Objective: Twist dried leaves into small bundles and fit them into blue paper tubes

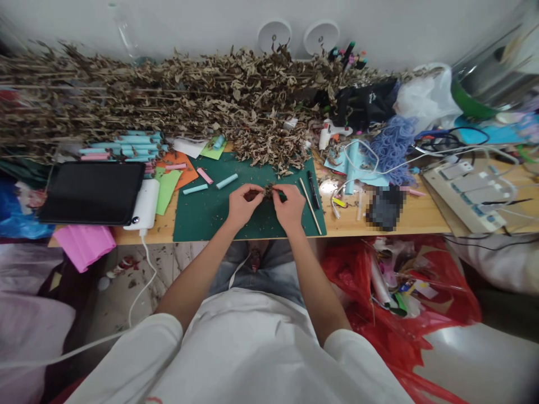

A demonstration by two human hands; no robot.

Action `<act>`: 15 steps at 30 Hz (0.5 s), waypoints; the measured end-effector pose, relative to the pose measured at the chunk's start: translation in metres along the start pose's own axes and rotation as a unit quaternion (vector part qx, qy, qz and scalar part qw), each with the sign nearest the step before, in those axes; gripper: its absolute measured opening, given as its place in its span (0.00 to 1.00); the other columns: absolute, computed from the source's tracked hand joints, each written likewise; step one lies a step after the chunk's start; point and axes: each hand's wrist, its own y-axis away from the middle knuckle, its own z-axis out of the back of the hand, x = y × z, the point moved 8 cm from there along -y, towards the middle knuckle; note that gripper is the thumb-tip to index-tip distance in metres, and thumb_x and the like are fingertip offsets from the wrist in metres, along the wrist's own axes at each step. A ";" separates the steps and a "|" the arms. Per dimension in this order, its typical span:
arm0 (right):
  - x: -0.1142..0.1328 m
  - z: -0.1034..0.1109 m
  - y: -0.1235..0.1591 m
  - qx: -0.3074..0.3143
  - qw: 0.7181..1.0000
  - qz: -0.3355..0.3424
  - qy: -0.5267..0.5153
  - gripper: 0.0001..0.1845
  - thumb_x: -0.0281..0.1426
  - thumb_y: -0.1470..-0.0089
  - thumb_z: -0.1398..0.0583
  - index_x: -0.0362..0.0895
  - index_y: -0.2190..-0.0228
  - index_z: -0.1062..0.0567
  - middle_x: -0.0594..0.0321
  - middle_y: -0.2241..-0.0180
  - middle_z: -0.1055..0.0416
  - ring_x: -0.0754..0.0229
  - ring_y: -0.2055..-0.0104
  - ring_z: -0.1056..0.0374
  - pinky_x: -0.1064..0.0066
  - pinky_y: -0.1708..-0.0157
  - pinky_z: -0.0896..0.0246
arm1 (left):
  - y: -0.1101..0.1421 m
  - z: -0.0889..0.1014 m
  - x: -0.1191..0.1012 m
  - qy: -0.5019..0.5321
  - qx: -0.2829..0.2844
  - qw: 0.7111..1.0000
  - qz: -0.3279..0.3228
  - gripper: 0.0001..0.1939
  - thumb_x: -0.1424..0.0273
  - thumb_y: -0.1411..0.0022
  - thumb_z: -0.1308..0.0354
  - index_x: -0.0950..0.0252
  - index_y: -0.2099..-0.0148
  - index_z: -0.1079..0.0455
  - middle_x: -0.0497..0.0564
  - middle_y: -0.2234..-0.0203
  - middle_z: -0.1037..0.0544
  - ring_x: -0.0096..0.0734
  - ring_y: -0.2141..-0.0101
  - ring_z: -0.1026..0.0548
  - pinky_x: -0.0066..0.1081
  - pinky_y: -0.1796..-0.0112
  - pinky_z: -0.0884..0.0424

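My left hand [244, 206] and my right hand [288, 207] meet above the green cutting mat [197, 219]. Pinched between their fingertips is a small clump of dried leaves [268, 193]. Short paper rolls lie on the mat to the left: a pale blue one [227, 181], another blue one [196, 189] and a pink one [205, 175]. Right of my right hand are a thin wooden stick [310, 205] and a black pen [314, 189]. A loose heap of dried leaves [273, 147] spreads over the mat's far edge.
Dried leafy stalks [168, 90] fill the table's back. A black tablet [92, 192] and white power bank [145, 205] stand left. To the right are a glue gun [332, 133], blue yarn [393, 148] and a power strip [467, 196]. A red bag [455, 292] of scraps sits below.
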 end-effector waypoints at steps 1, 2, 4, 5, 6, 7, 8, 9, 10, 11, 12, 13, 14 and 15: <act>0.002 0.000 0.000 0.001 1.000 0.005 -0.001 0.07 0.29 0.42 0.41 0.47 0.67 0.22 0.57 0.64 0.21 0.52 0.58 0.28 0.57 0.54 0.30 | 0.000 0.000 0.000 0.007 0.001 1.000 0.000 0.08 0.67 0.47 0.34 0.64 0.64 0.23 0.51 0.68 0.20 0.31 0.66 0.21 0.35 0.59 0.23; 0.004 0.000 0.000 0.003 1.000 0.012 0.000 0.07 0.29 0.42 0.41 0.48 0.67 0.21 0.57 0.63 0.21 0.52 0.57 0.29 0.56 0.54 0.30 | 0.000 0.000 0.000 0.011 0.001 1.000 -0.001 0.08 0.66 0.47 0.34 0.64 0.64 0.23 0.51 0.67 0.19 0.32 0.66 0.21 0.35 0.58 0.23; 0.010 0.001 -0.001 0.011 1.000 0.025 0.005 0.07 0.31 0.41 0.40 0.49 0.68 0.21 0.58 0.63 0.21 0.52 0.57 0.29 0.55 0.53 0.31 | 0.000 -0.001 -0.002 0.009 0.000 1.000 -0.007 0.08 0.66 0.47 0.34 0.64 0.64 0.23 0.51 0.67 0.19 0.32 0.65 0.21 0.36 0.58 0.23; 0.013 0.001 0.000 0.017 0.999 0.031 0.004 0.08 0.31 0.41 0.41 0.49 0.68 0.20 0.58 0.63 0.22 0.52 0.56 0.30 0.55 0.53 0.31 | 0.000 0.000 -0.003 0.005 -0.001 1.000 -0.010 0.08 0.66 0.46 0.34 0.64 0.64 0.23 0.51 0.67 0.19 0.32 0.65 0.21 0.36 0.58 0.23; 0.016 0.001 0.000 0.024 0.999 0.037 0.000 0.08 0.32 0.40 0.41 0.49 0.66 0.20 0.58 0.63 0.21 0.52 0.56 0.30 0.55 0.53 0.31 | 0.001 0.000 -0.003 0.001 -0.001 1.000 -0.011 0.08 0.66 0.46 0.34 0.64 0.64 0.23 0.51 0.67 0.19 0.32 0.65 0.21 0.36 0.58 0.23; 0.018 0.000 0.000 0.035 0.998 0.042 -0.008 0.09 0.32 0.40 0.41 0.50 0.64 0.20 0.58 0.62 0.21 0.52 0.56 0.30 0.55 0.53 0.31 | 0.001 0.000 -0.004 -0.002 -0.002 1.000 -0.012 0.08 0.66 0.45 0.34 0.64 0.64 0.23 0.51 0.66 0.19 0.32 0.65 0.21 0.36 0.57 0.23; 0.020 -0.001 0.001 0.047 0.998 0.047 -0.019 0.09 0.32 0.40 0.41 0.50 0.61 0.20 0.59 0.61 0.21 0.52 0.56 0.30 0.55 0.52 0.30 | 0.001 0.000 -0.004 -0.003 -0.002 1.000 -0.011 0.08 0.65 0.45 0.34 0.64 0.63 0.23 0.51 0.66 0.19 0.32 0.64 0.21 0.36 0.57 0.23; 0.021 -0.003 0.001 0.058 0.997 0.049 -0.030 0.10 0.32 0.40 0.41 0.50 0.59 0.21 0.59 0.60 0.21 0.53 0.55 0.30 0.55 0.52 0.30 | 0.001 0.000 -0.003 -0.002 -0.003 1.000 -0.010 0.09 0.65 0.45 0.34 0.64 0.63 0.23 0.52 0.66 0.19 0.32 0.64 0.21 0.36 0.57 0.23; 0.021 -0.004 0.002 0.066 0.996 0.049 -0.039 0.10 0.31 0.41 0.41 0.50 0.59 0.21 0.59 0.60 0.20 0.53 0.55 0.29 0.56 0.52 0.30 | 0.001 0.000 -0.003 0.000 -0.004 1.000 -0.008 0.09 0.65 0.45 0.34 0.64 0.63 0.23 0.52 0.66 0.19 0.33 0.64 0.21 0.37 0.57 0.23; 0.020 -0.005 0.002 0.069 0.995 0.047 -0.046 0.10 0.31 0.41 0.40 0.49 0.59 0.21 0.59 0.60 0.20 0.53 0.56 0.28 0.57 0.52 0.30 | 0.001 0.001 -0.002 0.002 -0.004 1.000 -0.007 0.09 0.65 0.45 0.34 0.64 0.63 0.23 0.52 0.65 0.19 0.33 0.64 0.21 0.37 0.56 0.23; 0.018 -0.006 0.002 0.067 0.996 0.042 -0.052 0.09 0.31 0.41 0.40 0.49 0.60 0.21 0.59 0.61 0.20 0.54 0.56 0.28 0.58 0.53 0.29 | 0.001 0.001 -0.002 0.007 -0.002 1.000 -0.005 0.09 0.66 0.45 0.34 0.64 0.63 0.23 0.52 0.65 0.19 0.33 0.64 0.21 0.37 0.56 0.22; 0.016 -0.006 0.002 0.063 0.996 0.037 -0.055 0.08 0.31 0.41 0.40 0.48 0.61 0.21 0.59 0.62 0.20 0.55 0.57 0.27 0.59 0.54 0.29 | 0.001 0.001 -0.001 0.013 0.001 1.000 -0.003 0.09 0.66 0.46 0.34 0.64 0.63 0.23 0.52 0.66 0.19 0.33 0.64 0.20 0.37 0.57 0.22; 0.014 -0.006 0.002 0.059 0.996 0.031 -0.057 0.07 0.32 0.41 0.40 0.48 0.62 0.21 0.59 0.63 0.20 0.55 0.58 0.27 0.60 0.55 0.29 | 0.000 0.001 0.000 0.017 0.005 1.000 0.001 0.09 0.66 0.46 0.34 0.64 0.64 0.23 0.52 0.67 0.19 0.33 0.65 0.20 0.38 0.57 0.22; 0.012 -0.006 0.002 0.058 0.996 0.025 -0.058 0.06 0.32 0.41 0.40 0.48 0.64 0.21 0.59 0.63 0.20 0.55 0.59 0.27 0.60 0.56 0.29 | 0.000 0.001 0.001 0.020 0.010 1.000 0.006 0.09 0.66 0.47 0.34 0.64 0.64 0.23 0.52 0.67 0.18 0.34 0.65 0.20 0.38 0.57 0.22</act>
